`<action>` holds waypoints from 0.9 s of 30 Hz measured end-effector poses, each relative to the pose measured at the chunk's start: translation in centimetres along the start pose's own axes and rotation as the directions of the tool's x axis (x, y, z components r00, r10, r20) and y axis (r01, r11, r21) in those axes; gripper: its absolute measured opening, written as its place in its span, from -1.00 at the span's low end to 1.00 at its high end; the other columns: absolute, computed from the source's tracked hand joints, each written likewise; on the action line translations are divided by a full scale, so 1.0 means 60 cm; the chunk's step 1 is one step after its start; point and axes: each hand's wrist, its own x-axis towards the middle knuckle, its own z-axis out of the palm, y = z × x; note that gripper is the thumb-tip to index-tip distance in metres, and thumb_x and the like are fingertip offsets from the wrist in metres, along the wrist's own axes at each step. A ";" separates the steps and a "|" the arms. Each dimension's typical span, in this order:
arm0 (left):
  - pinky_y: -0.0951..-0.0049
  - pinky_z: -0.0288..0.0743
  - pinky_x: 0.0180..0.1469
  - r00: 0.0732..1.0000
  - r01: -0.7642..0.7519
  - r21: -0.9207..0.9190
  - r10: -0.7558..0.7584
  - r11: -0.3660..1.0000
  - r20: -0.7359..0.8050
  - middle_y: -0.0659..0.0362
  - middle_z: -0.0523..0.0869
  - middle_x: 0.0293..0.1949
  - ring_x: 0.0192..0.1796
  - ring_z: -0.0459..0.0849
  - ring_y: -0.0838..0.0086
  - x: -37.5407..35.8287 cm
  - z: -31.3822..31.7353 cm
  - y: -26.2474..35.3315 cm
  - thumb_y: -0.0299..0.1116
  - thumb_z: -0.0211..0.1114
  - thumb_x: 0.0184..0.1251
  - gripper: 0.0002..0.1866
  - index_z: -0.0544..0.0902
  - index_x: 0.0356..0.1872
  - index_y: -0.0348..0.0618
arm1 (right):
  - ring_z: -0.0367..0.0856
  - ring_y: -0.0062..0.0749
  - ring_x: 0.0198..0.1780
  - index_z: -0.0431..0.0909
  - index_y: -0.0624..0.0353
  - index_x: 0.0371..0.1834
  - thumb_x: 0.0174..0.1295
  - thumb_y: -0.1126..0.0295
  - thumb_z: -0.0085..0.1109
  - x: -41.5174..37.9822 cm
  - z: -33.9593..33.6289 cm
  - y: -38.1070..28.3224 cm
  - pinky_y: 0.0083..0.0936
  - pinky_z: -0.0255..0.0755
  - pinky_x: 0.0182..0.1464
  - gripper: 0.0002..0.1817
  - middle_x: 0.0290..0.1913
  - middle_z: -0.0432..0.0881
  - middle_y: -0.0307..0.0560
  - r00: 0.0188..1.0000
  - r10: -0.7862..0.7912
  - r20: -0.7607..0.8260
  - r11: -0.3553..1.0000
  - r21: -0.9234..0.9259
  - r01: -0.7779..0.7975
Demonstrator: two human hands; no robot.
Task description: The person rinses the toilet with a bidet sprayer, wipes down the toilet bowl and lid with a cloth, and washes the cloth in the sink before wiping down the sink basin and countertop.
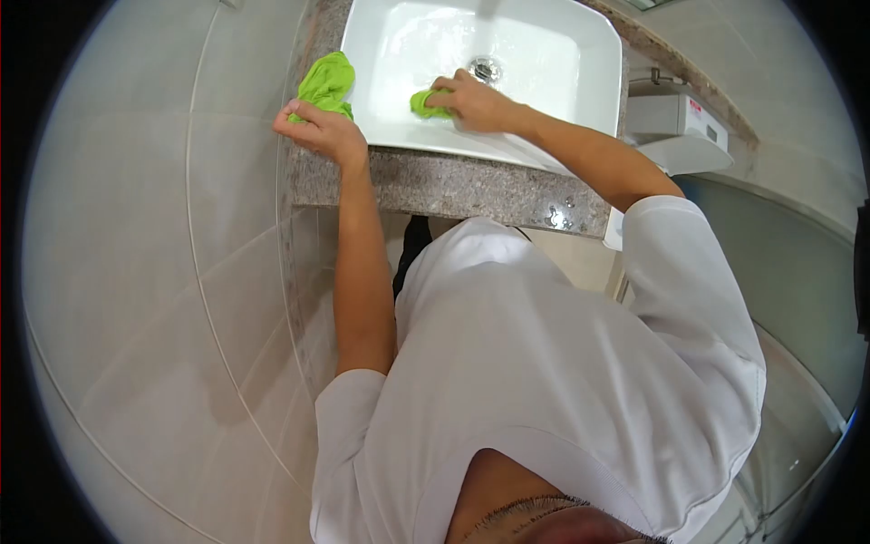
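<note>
A white rectangular sink [553,86] with a metal drain [485,69] sits on a speckled stone counter [453,186]. My right hand [478,102] is inside the basin, left of and just below the drain. Its fingers press a small bunched green cloth [426,103] against the sink's bottom. Left of the basin, over the counter's end by the wall, my left hand [324,132] is closed round the lower part of a larger green cloth [326,82]. The upper part of that cloth puffs out above the fingers.
A tiled wall [136,227] stands close along my left side. To the right of the sink is a white device with a small dark panel [675,122]. Drops of water [559,218] glint on the counter's front right edge. A frosted panel [779,263] lies farther right.
</note>
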 end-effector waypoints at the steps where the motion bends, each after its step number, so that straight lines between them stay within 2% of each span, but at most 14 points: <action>1: 0.03 0.38 0.05 1.000 -0.023 -0.006 0.022 1.000 -0.008 -0.09 0.49 -0.13 -0.06 0.50 0.11 0.001 0.003 -0.002 -0.23 -0.01 0.72 -0.74 0.35 -0.03 -0.28 | 0.48 0.00 0.11 0.64 -0.02 0.27 0.29 0.51 0.14 0.016 -0.009 0.025 -0.11 0.60 0.17 -0.54 0.20 0.61 0.03 0.994 0.052 -0.094 0.992 -0.109 -0.062; 2: 0.03 0.37 0.04 0.999 -0.046 -0.014 0.046 0.999 -0.010 -0.09 0.49 -0.14 -0.08 0.50 0.11 0.002 0.006 -0.001 -0.23 -0.01 0.71 -0.74 0.35 -0.03 -0.28 | 0.49 0.00 0.18 0.61 -0.05 0.30 0.34 0.37 0.17 0.029 -0.018 0.010 -0.12 0.60 0.21 -0.56 0.25 0.58 0.05 0.980 0.109 -0.165 0.991 -0.053 -0.119; 4: 0.02 0.37 0.03 0.999 -0.033 -0.015 0.033 0.999 -0.019 -0.10 0.49 -0.13 -0.07 0.50 0.10 0.002 0.009 0.001 -0.23 -0.01 0.71 -0.74 0.35 -0.04 -0.28 | 0.49 -0.02 0.25 0.57 -0.10 0.35 0.39 0.20 0.17 0.059 -0.015 -0.036 -0.15 0.60 0.24 -0.55 0.29 0.53 0.03 0.963 0.060 -0.263 0.995 -0.063 -0.079; 6: 0.02 0.38 0.03 1.000 -0.018 -0.014 0.018 1.000 -0.013 -0.10 0.49 -0.12 -0.07 0.51 0.08 -0.005 0.008 -0.002 -0.23 -0.01 0.71 -0.73 0.36 -0.05 -0.28 | 0.42 0.00 0.38 0.51 -0.13 0.40 0.44 0.04 0.14 0.077 -0.006 -0.060 -0.12 0.52 0.39 -0.50 0.39 0.48 0.04 0.992 -0.051 -0.118 0.994 -0.101 0.039; 10: 0.03 0.39 0.03 1.000 -0.012 0.016 0.012 1.000 0.007 -0.08 0.50 -0.11 -0.06 0.52 0.10 0.003 0.009 -0.003 -0.22 0.00 0.70 -0.73 0.37 -0.05 -0.28 | 0.52 -0.02 0.33 0.51 -0.14 0.38 0.49 0.27 0.05 0.073 0.033 -0.001 -0.19 0.47 0.40 -0.59 0.34 0.55 0.02 0.967 -0.111 -0.228 0.910 -0.415 0.007; 11: 0.03 0.39 0.03 1.000 -0.004 0.045 0.004 0.999 0.017 -0.06 0.50 -0.11 -0.06 0.52 0.11 0.002 0.005 -0.005 -0.21 0.00 0.70 -0.73 0.37 -0.04 -0.27 | 0.49 -0.01 0.40 0.48 -0.10 0.41 0.49 0.34 0.04 0.066 0.014 0.015 -0.17 0.42 0.47 -0.57 0.40 0.52 0.06 0.993 0.057 -0.106 0.915 -0.393 -0.095; 13: 0.04 0.40 0.04 1.000 0.003 0.030 -0.004 1.000 0.021 -0.06 0.50 -0.11 -0.06 0.52 0.12 0.003 0.006 -0.007 -0.22 0.01 0.70 -0.73 0.38 -0.04 -0.27 | 0.45 0.00 0.44 0.51 -0.03 0.39 0.46 0.38 0.08 0.061 0.023 0.010 -0.17 0.40 0.54 -0.57 0.34 0.53 0.16 0.979 0.027 -0.202 0.924 -0.370 -0.101; 14: 0.04 0.40 0.04 1.000 0.008 0.015 -0.009 1.000 0.026 -0.06 0.50 -0.11 -0.06 0.53 0.13 0.004 0.006 -0.008 -0.22 0.02 0.69 -0.73 0.38 -0.05 -0.27 | 0.52 0.00 0.36 0.54 -0.02 0.35 0.44 0.34 0.14 0.020 -0.034 0.086 -0.15 0.55 0.39 -0.58 0.23 0.57 0.18 0.949 0.263 -0.176 0.937 -0.187 -0.294; 15: 0.04 0.40 0.04 1.000 0.011 0.010 -0.012 1.000 0.021 -0.06 0.50 -0.11 -0.06 0.53 0.13 0.006 0.007 -0.004 -0.22 0.02 0.69 -0.73 0.38 -0.05 -0.27 | 0.58 -0.01 0.25 0.55 0.00 0.33 0.40 0.32 0.16 -0.005 -0.045 0.108 -0.12 0.64 0.19 -0.57 0.15 0.58 0.13 0.940 0.211 -0.268 0.956 -0.142 -0.255; 18: 0.05 0.42 0.04 1.000 -0.014 -0.024 0.014 1.000 0.018 -0.05 0.51 -0.13 -0.06 0.54 0.11 0.004 0.004 -0.003 -0.25 0.05 0.67 -0.76 0.39 -0.07 -0.28 | 0.61 -0.04 0.15 0.56 0.00 0.32 0.37 0.30 0.16 -0.090 -0.096 0.068 -0.10 0.64 0.08 -0.56 0.07 0.58 0.07 0.894 0.341 -0.291 0.919 -0.097 -0.382; 20: 0.09 0.43 0.03 0.999 -0.029 -0.016 0.030 0.999 0.013 -0.03 0.53 -0.15 -0.07 0.55 0.13 0.004 0.006 -0.004 -0.28 0.09 0.65 -0.77 0.40 -0.08 -0.28 | 0.61 -0.07 0.13 0.56 0.00 0.29 0.34 0.28 0.17 -0.137 -0.101 0.040 -0.13 0.63 0.12 -0.56 0.06 0.56 0.06 0.892 0.452 -0.026 0.889 -0.075 -0.452; 22: 0.09 0.44 0.03 0.999 -0.051 -0.009 0.051 0.999 0.015 -0.03 0.53 -0.16 -0.07 0.55 0.14 0.002 0.012 -0.008 -0.28 0.09 0.65 -0.77 0.40 -0.07 -0.28 | 0.61 -0.07 0.12 0.57 -0.01 0.27 0.32 0.26 0.19 -0.163 -0.054 0.029 -0.14 0.62 0.15 -0.57 0.06 0.55 0.06 0.965 0.247 0.087 0.967 -0.080 -0.241; 24: 0.10 0.44 0.03 0.996 -0.090 0.000 0.090 0.996 0.014 -0.02 0.53 -0.17 -0.07 0.56 0.15 0.007 0.013 -0.014 -0.28 0.09 0.65 -0.77 0.40 -0.07 -0.28 | 0.59 -0.08 0.13 0.57 -0.03 0.26 0.35 0.27 0.16 -0.163 -0.035 0.041 -0.15 0.63 0.16 -0.60 0.08 0.54 0.04 0.965 0.252 0.068 0.967 -0.057 -0.249; 27: 0.10 0.44 0.04 0.997 -0.074 -0.019 0.074 0.997 0.029 -0.03 0.53 -0.14 -0.07 0.55 0.16 0.005 0.008 -0.018 -0.28 0.08 0.66 -0.77 0.40 -0.06 -0.28 | 0.57 -0.06 0.18 0.57 -0.10 0.25 0.37 0.33 0.13 -0.106 0.003 0.068 -0.16 0.65 0.15 -0.62 0.14 0.54 0.01 0.965 0.154 -0.211 0.962 -0.191 -0.195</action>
